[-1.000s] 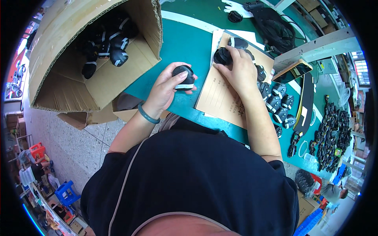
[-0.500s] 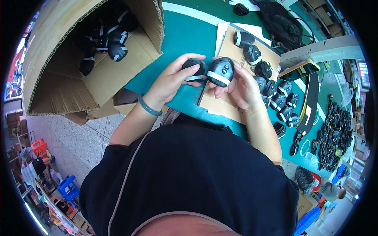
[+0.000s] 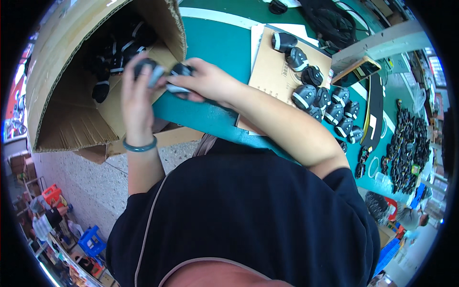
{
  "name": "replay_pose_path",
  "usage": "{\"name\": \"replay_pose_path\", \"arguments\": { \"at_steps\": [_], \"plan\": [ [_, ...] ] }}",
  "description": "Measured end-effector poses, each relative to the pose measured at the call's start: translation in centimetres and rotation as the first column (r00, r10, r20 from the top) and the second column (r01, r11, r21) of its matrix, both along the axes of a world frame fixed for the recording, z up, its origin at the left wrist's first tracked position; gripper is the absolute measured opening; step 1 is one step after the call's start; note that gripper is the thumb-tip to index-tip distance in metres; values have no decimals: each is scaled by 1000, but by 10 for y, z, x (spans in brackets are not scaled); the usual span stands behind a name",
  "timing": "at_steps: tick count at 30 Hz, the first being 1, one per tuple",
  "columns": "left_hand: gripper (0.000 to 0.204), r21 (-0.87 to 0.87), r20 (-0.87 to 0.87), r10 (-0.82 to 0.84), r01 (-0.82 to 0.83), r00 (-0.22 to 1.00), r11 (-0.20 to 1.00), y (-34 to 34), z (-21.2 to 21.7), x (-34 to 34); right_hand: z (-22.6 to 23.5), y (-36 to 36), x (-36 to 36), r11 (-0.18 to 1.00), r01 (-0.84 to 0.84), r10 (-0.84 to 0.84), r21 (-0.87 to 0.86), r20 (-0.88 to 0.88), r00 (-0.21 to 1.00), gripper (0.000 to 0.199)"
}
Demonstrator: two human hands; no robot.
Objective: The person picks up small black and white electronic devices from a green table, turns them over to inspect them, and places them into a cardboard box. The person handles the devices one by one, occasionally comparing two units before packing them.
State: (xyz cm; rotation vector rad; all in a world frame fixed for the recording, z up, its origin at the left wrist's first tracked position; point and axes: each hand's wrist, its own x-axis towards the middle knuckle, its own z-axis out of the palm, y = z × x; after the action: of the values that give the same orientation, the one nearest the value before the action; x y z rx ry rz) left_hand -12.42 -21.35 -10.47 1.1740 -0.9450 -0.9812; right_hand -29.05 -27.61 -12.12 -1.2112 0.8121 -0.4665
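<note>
At the mouth of the open cardboard box (image 3: pixel 177 28), my left hand (image 3: pixel 137 95) is closed on a rounded black device with a pale band (image 3: pixel 155 76); hand and device are smeared by motion. My right hand (image 3: pixel 208 81) reaches across to the left, its fingers wrapped round a second black banded device (image 3: pixel 179 81). The two devices are close together; whether they touch I cannot tell. Deeper in the box lies a pile of similar black devices (image 3: pixel 117 62).
More banded devices (image 3: pixel 304 97) stand on a brown cardboard sheet (image 3: pixel 267 71) and the green table (image 3: pixel 215 43). Farther right are a phone (image 3: pixel 356 71) on a stand, a black strip (image 3: pixel 375 110) and a heap of small dark parts (image 3: pixel 409 153). A black mesh bag (image 3: pixel 330 21) lies at the back.
Both hands have moved left with their devices, from over the table and cardboard sheet to the box mouth. My right forearm now stretches across the table.
</note>
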Motion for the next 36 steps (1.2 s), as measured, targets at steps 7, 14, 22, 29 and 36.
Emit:
{"name": "replay_pose_path", "arguments": {
  "at_steps": [7,14,22,29,36],
  "plan": [
    [73,-273,430,480,-396,765,877,-47,-16,54,36,-6,-22,672,-334,177,-661,-295,939,52],
    [57,-260,953,265,-50,149,964,-23,-28,13,10,-68,-171,301,-457,-764,-837,-499,409,53],
    [51,-234,935,68,460,349,857,1,-26,2,20,-56,-163,470,354,-685,-808,-81,724,49],
    [20,-134,912,-72,459,403,878,21,-46,-20,19,-1,-130,947,158,-306,281,627,716,50],
    [13,-591,779,599,-103,183,800,-60,12,24,10,20,-106,911,145,-350,386,536,768,46]
  ]
}}
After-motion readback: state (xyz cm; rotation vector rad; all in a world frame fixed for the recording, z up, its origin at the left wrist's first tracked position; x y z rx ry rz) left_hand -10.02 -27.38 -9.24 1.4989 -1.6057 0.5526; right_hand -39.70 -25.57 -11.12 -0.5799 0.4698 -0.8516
